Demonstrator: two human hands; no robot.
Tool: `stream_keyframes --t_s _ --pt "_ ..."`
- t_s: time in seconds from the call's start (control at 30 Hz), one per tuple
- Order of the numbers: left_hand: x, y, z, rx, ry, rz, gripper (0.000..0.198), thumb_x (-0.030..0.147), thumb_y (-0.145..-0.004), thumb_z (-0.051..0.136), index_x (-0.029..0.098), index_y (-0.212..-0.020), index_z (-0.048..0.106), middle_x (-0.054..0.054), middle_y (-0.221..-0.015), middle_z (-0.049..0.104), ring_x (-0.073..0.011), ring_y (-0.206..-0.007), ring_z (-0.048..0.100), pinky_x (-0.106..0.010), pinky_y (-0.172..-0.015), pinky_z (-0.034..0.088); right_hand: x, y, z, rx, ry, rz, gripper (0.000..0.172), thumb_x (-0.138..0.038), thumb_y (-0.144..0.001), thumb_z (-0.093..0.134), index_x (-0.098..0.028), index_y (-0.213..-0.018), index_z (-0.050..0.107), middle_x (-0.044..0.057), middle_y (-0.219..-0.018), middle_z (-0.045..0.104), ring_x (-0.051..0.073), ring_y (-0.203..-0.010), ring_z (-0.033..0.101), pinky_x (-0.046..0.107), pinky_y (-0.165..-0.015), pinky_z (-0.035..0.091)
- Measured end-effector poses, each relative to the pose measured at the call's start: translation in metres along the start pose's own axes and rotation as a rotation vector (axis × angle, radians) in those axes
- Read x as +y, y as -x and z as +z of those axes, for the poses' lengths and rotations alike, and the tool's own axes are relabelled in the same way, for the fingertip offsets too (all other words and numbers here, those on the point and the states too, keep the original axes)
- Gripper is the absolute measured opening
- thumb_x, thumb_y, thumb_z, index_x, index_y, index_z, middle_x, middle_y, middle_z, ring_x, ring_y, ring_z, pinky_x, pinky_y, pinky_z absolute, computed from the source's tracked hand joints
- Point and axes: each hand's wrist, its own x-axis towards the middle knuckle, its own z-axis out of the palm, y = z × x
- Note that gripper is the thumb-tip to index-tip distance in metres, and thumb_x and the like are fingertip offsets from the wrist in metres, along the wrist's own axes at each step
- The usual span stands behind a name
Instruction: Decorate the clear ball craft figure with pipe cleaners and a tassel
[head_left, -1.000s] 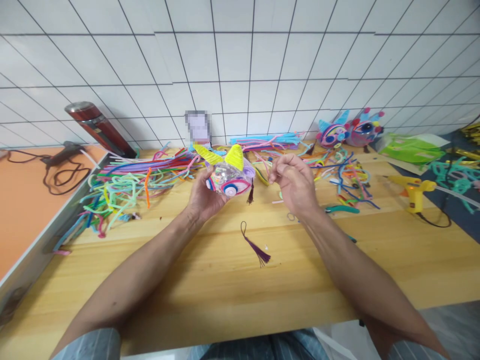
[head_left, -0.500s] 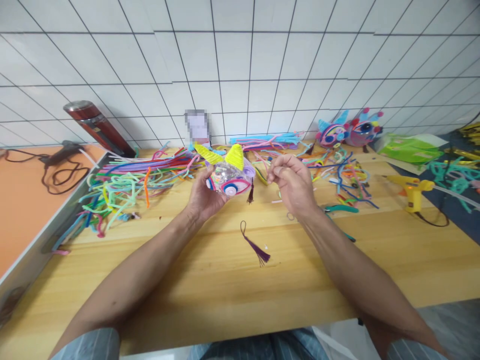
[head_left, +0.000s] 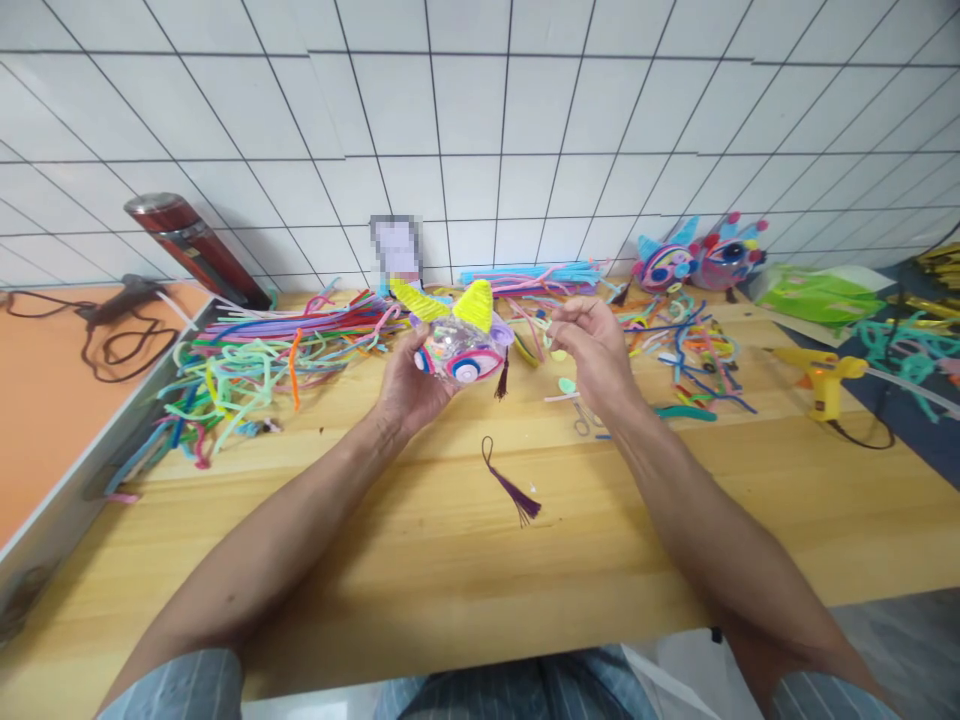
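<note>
Far left, a black glue gun with cord point(head_left: 124, 295) lies on an orange surface, a dark red metal flask point(head_left: 187, 245) leans at the tiled wall, and a heap of mixed-colour pipe cleaners point(head_left: 255, 350) covers the wooden worktop point(head_left: 420, 570); the small label at the wall is blurred, unreadable. The left hand point(head_left: 409, 385), forearm stretched forward, is cupped around the clear plastic ball ornament with yellow horns point(head_left: 457, 345), held above mid-worktop with a purple tassel point(head_left: 514, 485) lying nearer on the wood. The right hand point(head_left: 592, 350) is just right of it, fingertips pinched together, contents unclear; further right are two finished ornaments point(head_left: 697, 260) and a yellow glue gun point(head_left: 821, 380).
</note>
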Motion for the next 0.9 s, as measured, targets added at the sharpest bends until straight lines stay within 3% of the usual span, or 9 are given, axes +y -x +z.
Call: stream_keyframes --t_s 0.1,0.17,0.23,0.33,0.5,0.63,0.7,0.9 --pt "0.001 0.001 0.002 -0.009 -0.007 0.025 0.044 0.038 -0.087 0.081 0.025 -0.128 0.075 -0.007 -0.125 0.087 -0.0348 -0.133 0.079 -0.049 -0.11 0.069 0.001 -0.001 -0.003 -0.115 0.042 0.032 0.038 -0.031 -0.071 0.088 -0.029 -0.104 0.069 0.001 -0.109 0.077 0.02 -0.101 0.072 0.035 -0.088 0.06" --pt "0.001 0.001 0.004 -0.005 -0.005 0.036 0.044 0.038 -0.088 0.082 0.025 -0.129 0.075 -0.007 -0.125 0.087 -0.0332 -0.131 0.08 -0.048 -0.11 0.069 0.001 0.003 -0.002 -0.25 0.061 0.045 0.045 -0.038 -0.075 0.092 -0.03 -0.114 0.07 0.004 -0.124 0.078 0.024 -0.122 0.072 0.043 -0.11 0.057" --pt "0.0 0.002 0.004 -0.001 -0.004 0.042 0.043 0.039 -0.088 0.083 0.025 -0.128 0.075 -0.006 -0.123 0.088 -0.0318 -0.128 0.082 -0.047 -0.109 0.069 0.002 0.008 0.001 -0.366 0.078 0.058 0.062 -0.046 -0.073 0.098 -0.031 -0.126 0.068 0.006 -0.14 0.075 0.027 -0.135 0.069 0.047 -0.119 0.053" --pt "-0.002 0.003 0.003 -0.002 -0.023 0.038 0.035 0.039 -0.089 0.082 0.024 -0.12 0.077 -0.005 -0.117 0.089 -0.0315 -0.122 0.084 -0.047 -0.108 0.069 0.007 0.017 0.006 -0.489 0.129 0.072 0.085 -0.054 -0.07 0.102 -0.032 -0.141 0.061 0.01 -0.156 0.066 0.028 -0.13 0.07 0.047 -0.111 0.057" --pt "-0.009 0.004 0.002 0.004 -0.058 0.031 0.035 0.04 -0.087 0.085 0.021 -0.115 0.077 -0.006 -0.116 0.089 -0.0312 -0.121 0.084 -0.044 -0.107 0.069 0.015 0.027 0.006 -0.507 0.255 0.035 0.084 -0.054 -0.079 0.097 -0.031 -0.149 0.056 0.011 -0.161 0.061 0.019 -0.103 0.072 0.036 -0.087 0.058" --pt "-0.015 0.005 0.005 0.025 -0.051 0.014 0.039 0.037 -0.087 0.087 0.022 -0.121 0.077 -0.004 -0.115 0.089 -0.0291 -0.12 0.084 -0.041 -0.107 0.068 0.021 0.031 0.003 -0.438 0.249 -0.005 0.082 -0.051 -0.073 0.101 -0.029 -0.141 0.061 0.009 -0.149 0.069 0.023 -0.114 0.072 0.036 -0.092 0.058" --pt "-0.017 0.007 0.009 0.038 -0.067 0.03 0.039 0.038 -0.088 0.087 0.022 -0.122 0.078 -0.005 -0.115 0.089 -0.0286 -0.122 0.084 -0.038 -0.106 0.067 0.024 0.033 0.003 -0.432 0.228 0.005 0.081 -0.048 -0.071 0.102 -0.029 -0.139 0.063 0.008 -0.145 0.071 0.021 -0.11 0.072 0.034 -0.089 0.059" --pt "-0.016 0.016 0.023 -0.007 -0.149 0.172 0.033 0.039 -0.088 0.086 0.02 -0.115 0.081 -0.007 -0.115 0.089 -0.0329 -0.131 0.079 -0.038 -0.109 0.065 0.033 0.035 -0.006 -0.383 0.164 0.114 0.072 -0.042 -0.078 0.096 -0.029 -0.139 0.061 0.0 -0.111 0.075 0.014 -0.073 0.066 0.025 -0.055 0.051"
